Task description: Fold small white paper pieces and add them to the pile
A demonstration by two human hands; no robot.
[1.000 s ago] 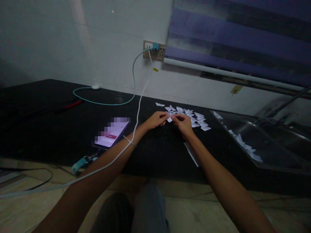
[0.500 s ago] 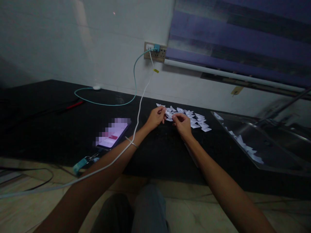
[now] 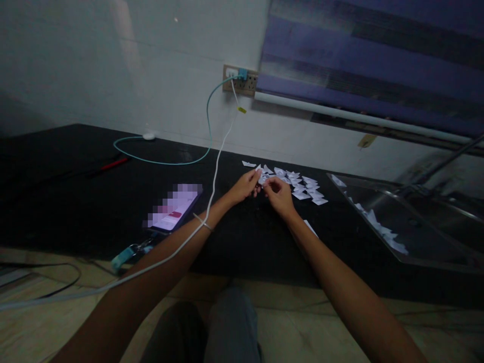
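— How do the two hands stand?
— Close together, with the fingertips just apart. The left hand faces the right hand, which lies a little nearer the person. Each seems pinched on one small folded paper.
— How does it lie from them?
— Right in the gap between the fingertips, so neither hand is clearly nearer. Fingers cover parts of it and its white merges with the papers behind, so its long axis cannot be told.
— What is just beyond?
— A cluster of paper boats, beyond and to the right, nearer the right hand. More than ten seem to be there, but they overlap too much for an exact count. One lone boat sits beyond the left hand.
— And farther out?
— One white strip shows beside the right forearm, partly hidden. One phone lies left of the left forearm, which one white cable crosses. Well to the right of both hands is a sink, with white pieces along the edge facing them, too bunched to count.
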